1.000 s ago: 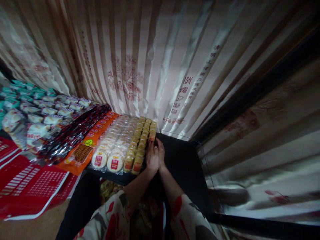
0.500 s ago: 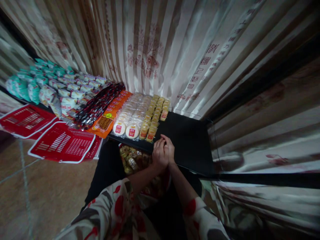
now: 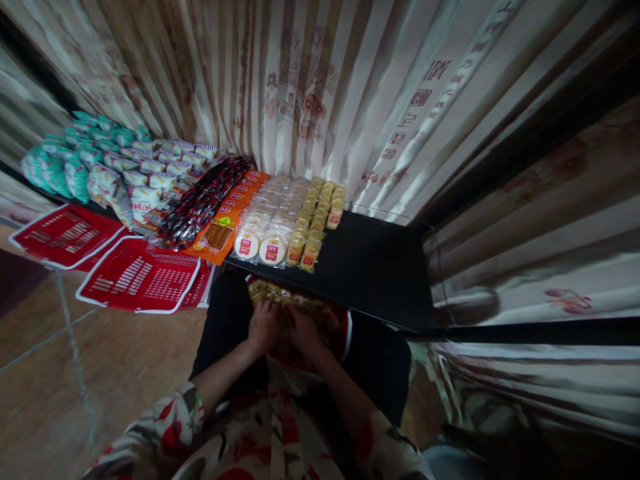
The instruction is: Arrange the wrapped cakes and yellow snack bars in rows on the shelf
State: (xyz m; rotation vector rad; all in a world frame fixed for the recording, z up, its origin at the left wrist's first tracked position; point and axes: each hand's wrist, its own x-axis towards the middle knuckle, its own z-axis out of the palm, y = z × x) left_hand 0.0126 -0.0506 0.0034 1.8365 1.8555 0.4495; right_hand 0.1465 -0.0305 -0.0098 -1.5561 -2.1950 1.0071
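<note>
Both hands are down among wrapped snacks (image 3: 320, 310) in a red basket (image 3: 346, 337) between my legs. My left hand (image 3: 263, 327) lies on the basket's left part, its fingers apart and touching the packets. Beside it my right hand (image 3: 303, 331) reaches in with fingers stretched out, its tips dim among the wrappers. Neither hand shows a packet clearly held. On the black shelf (image 3: 377, 267) above, yellow-wrapped snack packs (image 3: 311, 250) stand in rows. White round packaged crackers (image 3: 273, 250) lie to their left.
Farther left lie orange snack packets (image 3: 216, 241), dark shiny packets (image 3: 193, 217), white bags (image 3: 150, 200) and green bags (image 3: 76, 177). Red baskets (image 3: 143, 273) hang or stand at the shelf's left front. A pleated curtain (image 3: 375, 87) rises behind the shelf.
My hands were together at the shelf's front edge by the yellow packs. They have parted and moved down and left into the basket. The view has shifted slightly.
</note>
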